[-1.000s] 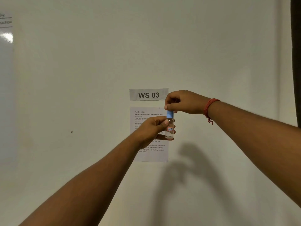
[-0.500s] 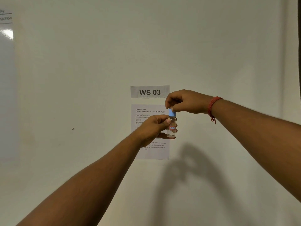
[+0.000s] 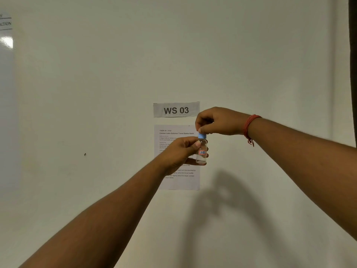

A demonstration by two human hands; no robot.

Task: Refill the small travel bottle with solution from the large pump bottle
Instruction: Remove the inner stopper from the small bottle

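I hold a small clear travel bottle upright in front of a white wall, at arm's length. It bears a small red-edged label reading "17B". My left hand grips the bottle's body from the left side. My right hand comes from above, thumb and fingers pinched on the bottle's blue cap. A red thread band circles my right wrist. The large pump bottle is not in view.
On the wall behind my hands hang a paper sign reading "WS 03" and a printed task sheet below it. A dark strip runs down the right edge. No table or counter shows.
Both hands and the bottle keep nearly the same pose; the view has shifted slightly. The right hand's fingers stay pinched on the cap.
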